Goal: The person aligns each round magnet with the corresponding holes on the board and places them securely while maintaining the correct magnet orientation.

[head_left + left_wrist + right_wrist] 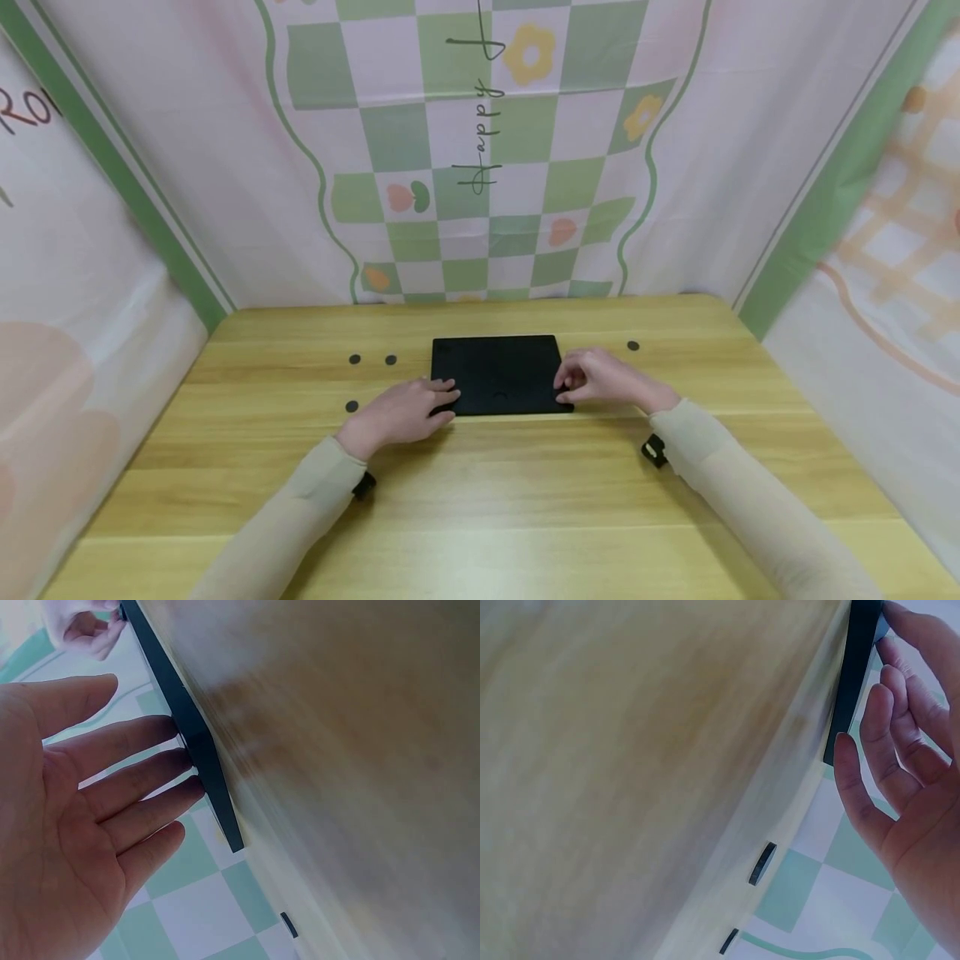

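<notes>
A flat black rectangular board [495,367] lies on the wooden table between both hands. My left hand [405,411] rests its fingertips on the board's left side. Its fingers [139,778] are straight and spread in the left wrist view, their tips touching the board's edge [196,735]. At the right edge, my right hand [592,377] has thumb and forefinger brought together. Between those tips in the right wrist view shows a small dark disc [882,628], mostly hidden, close over the board [853,682]. The other fingers [877,724] are loosely bent.
Small dark discs lie on the table [480,483]: two at the back left [355,359], one nearer the left hand [352,407], one at the back right [633,345]. A checked curtain [465,167] hangs behind the table, with fabric at both sides.
</notes>
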{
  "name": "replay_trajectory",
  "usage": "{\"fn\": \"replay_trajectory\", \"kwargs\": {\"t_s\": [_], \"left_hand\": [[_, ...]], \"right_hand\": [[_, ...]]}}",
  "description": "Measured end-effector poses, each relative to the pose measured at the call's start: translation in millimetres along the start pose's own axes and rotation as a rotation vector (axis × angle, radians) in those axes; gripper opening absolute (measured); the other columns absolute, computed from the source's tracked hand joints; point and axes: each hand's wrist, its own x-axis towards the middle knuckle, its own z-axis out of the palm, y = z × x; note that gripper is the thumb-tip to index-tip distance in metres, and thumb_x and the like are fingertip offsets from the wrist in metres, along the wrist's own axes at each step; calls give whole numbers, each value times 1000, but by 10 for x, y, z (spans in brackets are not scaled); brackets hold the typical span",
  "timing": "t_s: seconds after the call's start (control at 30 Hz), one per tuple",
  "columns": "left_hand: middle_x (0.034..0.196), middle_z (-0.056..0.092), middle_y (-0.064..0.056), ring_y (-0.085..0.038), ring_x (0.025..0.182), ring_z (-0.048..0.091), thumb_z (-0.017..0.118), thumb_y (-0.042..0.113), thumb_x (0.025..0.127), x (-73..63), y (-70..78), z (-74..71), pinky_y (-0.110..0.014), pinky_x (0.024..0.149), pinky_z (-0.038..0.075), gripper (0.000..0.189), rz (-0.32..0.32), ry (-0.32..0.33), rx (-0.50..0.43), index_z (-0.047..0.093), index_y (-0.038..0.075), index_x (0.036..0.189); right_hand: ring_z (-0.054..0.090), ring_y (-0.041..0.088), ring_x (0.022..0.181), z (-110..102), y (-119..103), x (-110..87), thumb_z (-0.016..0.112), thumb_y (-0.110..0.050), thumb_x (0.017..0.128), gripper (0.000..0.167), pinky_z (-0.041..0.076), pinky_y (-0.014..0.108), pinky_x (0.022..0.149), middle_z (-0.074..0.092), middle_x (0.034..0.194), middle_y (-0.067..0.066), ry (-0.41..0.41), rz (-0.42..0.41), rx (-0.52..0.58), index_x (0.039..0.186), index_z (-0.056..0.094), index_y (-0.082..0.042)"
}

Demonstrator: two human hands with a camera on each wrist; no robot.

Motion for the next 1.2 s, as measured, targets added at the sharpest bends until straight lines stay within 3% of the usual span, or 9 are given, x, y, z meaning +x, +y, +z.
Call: {"fn": "replay_trajectory", "kwargs": {"t_s": [0.83, 1.2], "left_hand": [[147, 43, -7, -30, 136, 39, 46, 35, 100, -21, 26, -26, -43, 112, 33, 45, -1, -4, -11, 51, 12, 138], [147, 43, -8, -31, 136, 39, 46, 35, 100, -21, 21, -21, -45, 111, 34, 45, -1, -2, -26, 51, 12, 138]], "right_hand": [[56, 3, 71, -6, 11, -10, 77, -25, 80, 13, 51, 20, 65, 59, 83, -5, -3, 9, 19, 88, 71, -17], [56, 3, 71, -20, 75, -58, 75, -27, 82, 14, 51, 22, 64, 61, 83, -3, 33, 0, -13, 89, 69, -17]]}}
